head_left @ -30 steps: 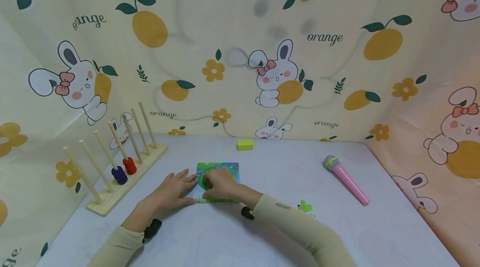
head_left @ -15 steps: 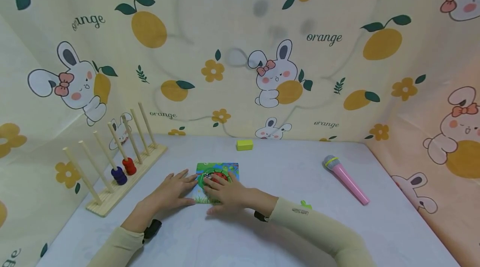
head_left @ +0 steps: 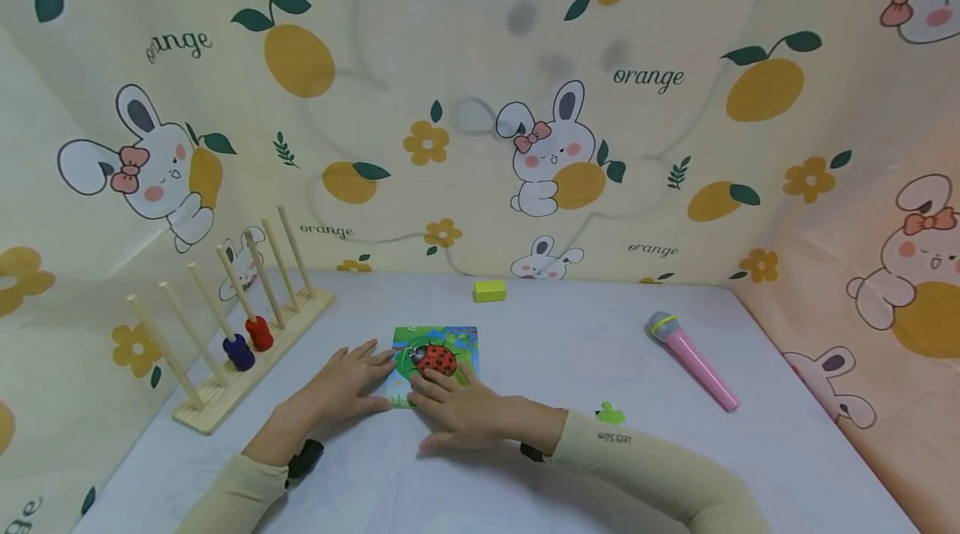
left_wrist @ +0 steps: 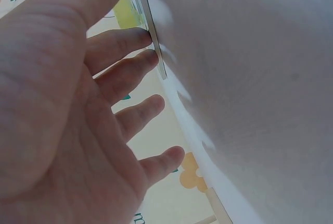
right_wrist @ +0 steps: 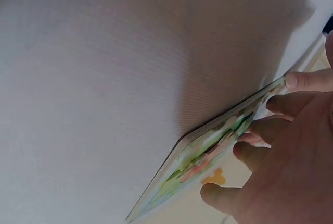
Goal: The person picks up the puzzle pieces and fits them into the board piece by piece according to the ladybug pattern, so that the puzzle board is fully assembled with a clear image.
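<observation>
A flat square ladybug puzzle board (head_left: 467, 341) lies on the table in front of me. The red ladybug picture with black spots shows in its middle. At the board's left edge, my left hand (head_left: 348, 384) is spread with fingertips touching it; the left wrist view shows those fingers (left_wrist: 122, 75) fairly straight against the thin board edge. My right hand (head_left: 465, 413) hovers over or rests on the lower right part of the board, fingers extended and holding nothing. Seen from the right wrist, pieces (right_wrist: 208, 156) stand slightly proud of the board beside the right fingertips.
A wooden peg rack (head_left: 258, 367) with purple rings (head_left: 238, 351) and red rings (head_left: 259, 332) stands at the left. A yellow-green block (head_left: 490, 291) sits at the back. A pink toy microphone (head_left: 697, 363) lies right, and a small green piece (head_left: 611, 413) sits behind the right sleeve.
The right hand's fingers have gone from curled over the board to spread, and the hand has drawn back to the lower right, uncovering the ladybug. The left hand has stayed put.
</observation>
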Demonstrator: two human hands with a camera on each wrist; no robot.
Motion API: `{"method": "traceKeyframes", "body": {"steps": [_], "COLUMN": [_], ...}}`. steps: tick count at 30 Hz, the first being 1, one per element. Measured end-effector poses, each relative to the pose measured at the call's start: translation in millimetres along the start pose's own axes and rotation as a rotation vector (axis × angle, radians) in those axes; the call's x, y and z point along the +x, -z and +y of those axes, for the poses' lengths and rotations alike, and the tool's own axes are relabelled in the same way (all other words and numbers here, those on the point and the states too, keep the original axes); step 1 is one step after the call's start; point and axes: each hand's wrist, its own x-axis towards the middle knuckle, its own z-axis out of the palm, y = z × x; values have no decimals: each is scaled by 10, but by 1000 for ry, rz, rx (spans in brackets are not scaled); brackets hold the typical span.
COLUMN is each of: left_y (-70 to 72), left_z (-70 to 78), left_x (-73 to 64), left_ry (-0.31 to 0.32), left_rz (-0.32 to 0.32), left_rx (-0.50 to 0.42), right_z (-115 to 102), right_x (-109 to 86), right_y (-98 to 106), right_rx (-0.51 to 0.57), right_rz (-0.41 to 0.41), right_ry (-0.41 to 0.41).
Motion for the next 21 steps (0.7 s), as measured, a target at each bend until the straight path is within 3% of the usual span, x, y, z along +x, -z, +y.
{"method": "traceKeyframes", "body": {"steps": [21], "left_y": [1], "left_z": [10], "left_x": [-7], "left_ry": [-7], "left_rz": [0], "left_rx": [-18], "right_z": [36], "right_x": [32], "right_y": [-50], "right_rx": [51], "right_rz": [-5], "right_ry": [-19]}}
